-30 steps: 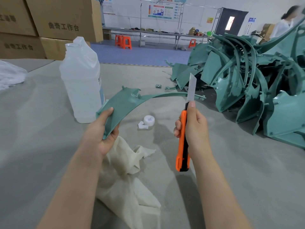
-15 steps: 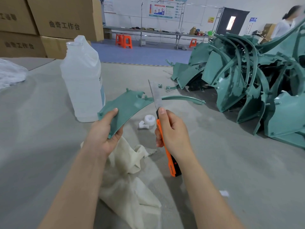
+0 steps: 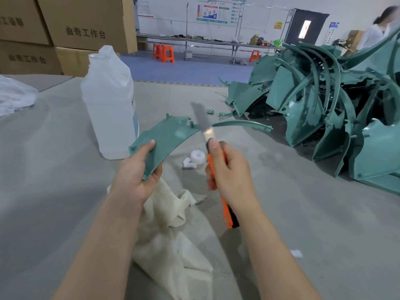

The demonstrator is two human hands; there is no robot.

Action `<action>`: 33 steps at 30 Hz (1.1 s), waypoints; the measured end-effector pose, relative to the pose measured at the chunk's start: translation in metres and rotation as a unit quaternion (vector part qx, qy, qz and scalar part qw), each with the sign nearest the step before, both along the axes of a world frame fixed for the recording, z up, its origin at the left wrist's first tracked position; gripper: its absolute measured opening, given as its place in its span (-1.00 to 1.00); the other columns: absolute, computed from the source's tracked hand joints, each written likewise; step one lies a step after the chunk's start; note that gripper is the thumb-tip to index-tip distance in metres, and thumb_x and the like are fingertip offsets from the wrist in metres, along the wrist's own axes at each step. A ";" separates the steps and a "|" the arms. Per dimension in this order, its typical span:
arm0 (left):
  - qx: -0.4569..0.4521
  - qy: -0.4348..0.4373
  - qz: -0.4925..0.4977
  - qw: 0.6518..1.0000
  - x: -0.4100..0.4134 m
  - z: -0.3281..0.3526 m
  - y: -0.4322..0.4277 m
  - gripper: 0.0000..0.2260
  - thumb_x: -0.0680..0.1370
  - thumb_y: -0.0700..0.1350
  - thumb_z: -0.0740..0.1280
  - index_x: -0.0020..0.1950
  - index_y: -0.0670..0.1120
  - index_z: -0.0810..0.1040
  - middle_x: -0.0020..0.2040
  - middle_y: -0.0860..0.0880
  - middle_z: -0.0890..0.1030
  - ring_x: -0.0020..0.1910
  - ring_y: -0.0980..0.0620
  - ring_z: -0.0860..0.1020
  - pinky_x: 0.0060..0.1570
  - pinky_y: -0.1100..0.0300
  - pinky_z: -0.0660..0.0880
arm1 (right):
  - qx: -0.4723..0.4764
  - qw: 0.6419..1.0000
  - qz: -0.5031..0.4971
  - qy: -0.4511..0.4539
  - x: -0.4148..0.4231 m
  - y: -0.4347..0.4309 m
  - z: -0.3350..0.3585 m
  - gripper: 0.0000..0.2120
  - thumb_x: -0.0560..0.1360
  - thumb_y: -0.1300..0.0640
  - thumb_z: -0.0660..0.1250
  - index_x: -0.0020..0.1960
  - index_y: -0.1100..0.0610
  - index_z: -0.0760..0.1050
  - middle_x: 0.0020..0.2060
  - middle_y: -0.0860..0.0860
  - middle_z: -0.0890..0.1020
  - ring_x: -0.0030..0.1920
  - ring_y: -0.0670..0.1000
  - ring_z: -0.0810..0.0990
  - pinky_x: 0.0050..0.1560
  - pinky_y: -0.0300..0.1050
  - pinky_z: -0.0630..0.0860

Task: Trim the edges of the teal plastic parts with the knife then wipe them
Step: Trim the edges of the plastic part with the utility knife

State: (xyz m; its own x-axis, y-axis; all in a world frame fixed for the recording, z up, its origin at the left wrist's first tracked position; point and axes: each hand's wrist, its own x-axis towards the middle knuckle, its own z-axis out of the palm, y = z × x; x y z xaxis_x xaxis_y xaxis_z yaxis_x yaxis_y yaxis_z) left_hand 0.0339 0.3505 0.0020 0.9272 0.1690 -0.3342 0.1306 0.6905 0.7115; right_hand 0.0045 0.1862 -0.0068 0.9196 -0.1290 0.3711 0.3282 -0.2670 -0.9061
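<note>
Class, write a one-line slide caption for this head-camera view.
Left hand holds a teal plastic part while the right hand brings an orange knife blade to its edge, above a cloth.

Bottle, tape and boxes on a grey desk

A clear bottle (image 3: pixel 110 105) stands far left on the desk (image 3: pixel 54 180); a white tape roll (image 3: pixel 197 156) lies right of it. Cardboard boxes (image 3: pixel 86 22) are stacked far left, orange stools (image 3: pixel 163 53) beyond.

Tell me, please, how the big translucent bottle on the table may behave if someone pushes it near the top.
The bottle is tall on a fairly narrow base, so a high push could probably tip it. It stands uncapped, so any liquid inside might spill. How full it is I cannot tell, so its weight is uncertain.
</note>
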 end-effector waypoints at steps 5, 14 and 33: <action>0.001 -0.009 0.012 1.000 0.001 0.000 0.004 -0.90 0.50 -0.17 0.41 -0.02 -0.09 0.54 -0.11 -0.03 0.61 -0.21 0.09 0.57 -0.49 0.39 0.47 | 0.078 0.994 -0.068 0.019 0.005 -0.024 0.008 -0.59 0.64 -0.09 0.09 -0.30 0.11 0.30 -0.56 -0.04 0.40 -0.54 0.00 0.39 -0.47 -0.12 0.41; 0.004 -0.027 0.022 0.999 -0.001 0.002 0.007 -0.93 0.50 -0.18 0.41 -0.05 -0.08 0.56 -0.20 -0.01 0.64 -0.38 0.14 0.60 -0.45 0.37 0.49 | 0.086 0.994 -0.053 0.034 0.006 -0.022 0.003 -0.57 0.64 -0.10 0.10 -0.32 0.12 0.30 -0.55 -0.03 0.40 -0.52 -0.02 0.40 -0.50 -0.16 0.42; 0.023 -0.024 0.023 0.999 0.000 -0.001 0.004 -0.89 0.50 -0.18 0.41 0.00 -0.08 0.55 -0.13 -0.03 0.65 -0.28 0.11 0.62 -0.45 0.36 0.49 | 0.016 0.998 0.052 0.044 -0.001 -0.001 0.000 -0.59 0.63 -0.07 0.14 -0.34 0.08 0.31 -0.59 -0.06 0.36 -0.59 -0.01 0.37 -0.52 -0.20 0.37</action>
State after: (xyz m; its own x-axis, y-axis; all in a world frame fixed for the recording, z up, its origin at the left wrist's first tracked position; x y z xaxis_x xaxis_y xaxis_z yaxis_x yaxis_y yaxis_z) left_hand 0.0339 0.3542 0.0011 0.9327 0.2266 -0.2806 0.0644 0.6608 0.7478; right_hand 0.0031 0.1850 -0.0070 0.9575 -0.0420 0.2853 0.2710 -0.2065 -0.9402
